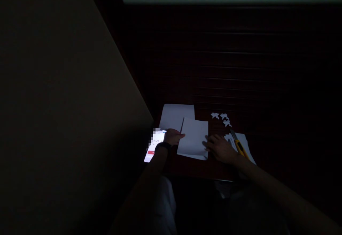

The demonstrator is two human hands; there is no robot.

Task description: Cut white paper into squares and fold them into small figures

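Observation:
A folded sheet of white paper is between my two hands, its lower layer showing along the bottom edge. My left hand, with a dark band on the wrist, pinches the sheet's left edge, thumb on top. At the right edge, my right hand has its fingers curled against the paper, and they look closed on it, though the dim light blurs the detail. Just right of that hand, a yellow utility knife rests on more white paper.
Behind the folded sheet lies another white sheet. Several small cut paper pieces lie at the back right of the dark table. A lit phone lies by my left wrist. A wall rises at the left.

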